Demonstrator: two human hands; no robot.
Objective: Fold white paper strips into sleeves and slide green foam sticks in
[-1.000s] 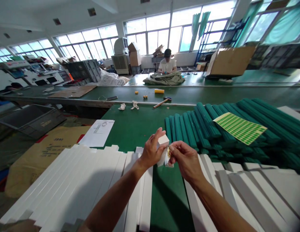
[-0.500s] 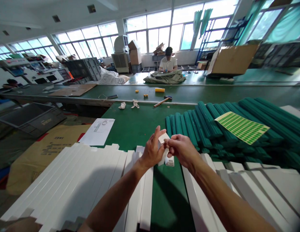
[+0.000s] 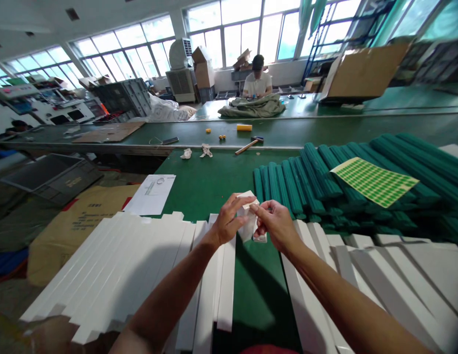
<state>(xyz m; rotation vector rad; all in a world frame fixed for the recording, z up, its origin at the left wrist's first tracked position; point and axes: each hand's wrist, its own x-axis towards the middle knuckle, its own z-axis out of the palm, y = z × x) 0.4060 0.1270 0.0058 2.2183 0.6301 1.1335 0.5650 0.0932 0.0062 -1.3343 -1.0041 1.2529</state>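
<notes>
A small white cardboard box [image 3: 246, 230] is held up between my hands over the green table. My left hand [image 3: 229, 219] grips it from the left, fingers across its top and thumb along its side. At the box's upper right edge, my right hand [image 3: 275, 221] pinches with thumb and index finger; its other fingers are curled. Exactly what lies in that pinch is hidden. Just below my right fingers, another small white piece [image 3: 260, 238] shows in part.
Long white boxes [image 3: 140, 265] lie in rows at left, with more white boxes [image 3: 383, 280] at right. Green ribbed rolls [image 3: 317, 182] are stacked behind, bearing a green-dot sticker sheet [image 3: 374, 182]. Ahead are a printed paper [image 3: 151, 194] and a hammer [image 3: 249, 145]. A person [image 3: 257, 81] sits opposite.
My left fingers have come down from a raised position onto the top of the box. My right hand stays pinched at its edge. The whole view has shifted slightly.
</notes>
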